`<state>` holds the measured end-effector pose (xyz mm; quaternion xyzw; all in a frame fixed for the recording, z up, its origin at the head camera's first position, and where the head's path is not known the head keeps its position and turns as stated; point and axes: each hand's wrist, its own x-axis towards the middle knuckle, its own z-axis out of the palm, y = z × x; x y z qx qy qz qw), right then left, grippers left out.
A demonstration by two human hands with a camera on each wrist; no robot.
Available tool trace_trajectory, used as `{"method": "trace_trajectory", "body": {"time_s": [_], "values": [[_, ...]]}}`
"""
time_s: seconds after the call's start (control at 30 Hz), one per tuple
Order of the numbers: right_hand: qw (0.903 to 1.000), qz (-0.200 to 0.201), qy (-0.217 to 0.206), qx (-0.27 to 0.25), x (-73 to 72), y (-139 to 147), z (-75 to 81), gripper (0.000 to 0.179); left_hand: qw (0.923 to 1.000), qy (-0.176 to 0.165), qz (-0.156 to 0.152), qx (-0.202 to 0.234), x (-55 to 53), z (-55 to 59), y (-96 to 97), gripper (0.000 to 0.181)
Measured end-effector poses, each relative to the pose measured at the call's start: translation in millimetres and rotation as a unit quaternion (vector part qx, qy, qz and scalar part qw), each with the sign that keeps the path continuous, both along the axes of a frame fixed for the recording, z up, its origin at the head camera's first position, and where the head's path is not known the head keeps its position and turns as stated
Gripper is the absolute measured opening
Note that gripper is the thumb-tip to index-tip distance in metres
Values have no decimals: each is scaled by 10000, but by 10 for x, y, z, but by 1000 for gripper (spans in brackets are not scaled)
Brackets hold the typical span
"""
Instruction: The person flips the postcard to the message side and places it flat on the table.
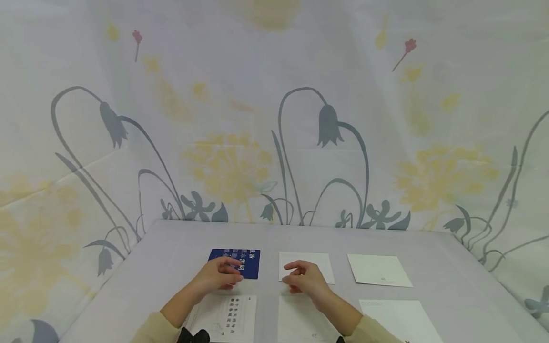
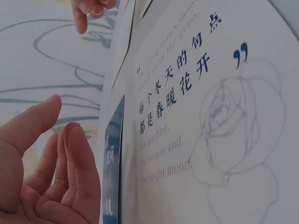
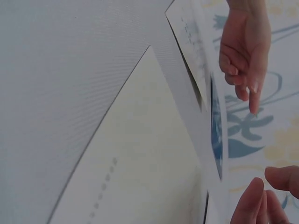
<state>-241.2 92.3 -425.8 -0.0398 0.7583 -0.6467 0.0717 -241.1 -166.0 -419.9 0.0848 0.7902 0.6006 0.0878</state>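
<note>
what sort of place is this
Probably an indoor tabletop staging area: a creased, flower-printed backdrop rises behind a pale table, where six cards lie in two rows of three.

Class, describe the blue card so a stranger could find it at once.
On the pale table lie six cards in two rows. At the far row's left end, the left hand partly hides one. That is the blue card; the rest are whitish.

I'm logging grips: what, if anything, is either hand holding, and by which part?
Nothing is held: the left hand and the right hand are both empty.
</note>
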Motion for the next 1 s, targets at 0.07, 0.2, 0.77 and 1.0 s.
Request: {"method": "trace_trajectory", "body": {"time_s": [0.07,0.2,0.77,1.0], "values": [[10000,-28,22,61,-19,-29,1,35,10000,7,30,-70,-17,14,-16,49],[9999,-35,129,90,-57,-84,14,36,9998,14,71,-186,-56,31,-53,50],[9997,-26,225,-7,-202,-316,1,35,9979,-53,377,-517,-240,-10,-284,50],[9996,-158,223,-19,-280,-420,-9,34,9941,-130,700,-812,-301,-45,-452,50]]}}
